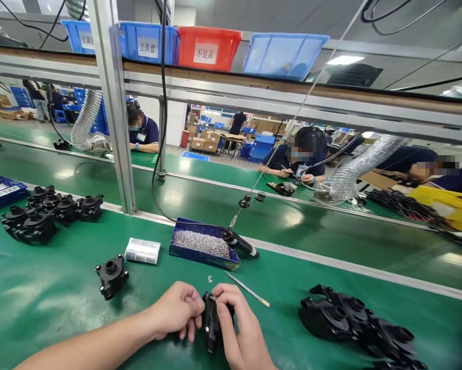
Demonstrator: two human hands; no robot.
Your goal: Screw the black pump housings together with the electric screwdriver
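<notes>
A black plastic pump housing (210, 326) stands on edge on the green mat, with small shiny metal pieces set in it. My right hand (240, 324) is closed round its right side. At its upper left edge, my left hand (180, 311) pinches with thumb and forefinger; whatever the fingertips hold is too small to make out. A few tiny metal pieces (209, 279) lie just beyond the housing. Tweezers (248, 289) rest to the right of these. Another pump housing (112, 276) with metal pieces in its corners sits beyond my left forearm.
A blue bin (202, 257) full of small metal pieces has a black electric screwdriver (240, 243) leaning on its right end, hung from a cable. Pump housings are grouped at left (36, 223) and right (354, 318). A metal post (113, 108) rises behind; people sit across the bench.
</notes>
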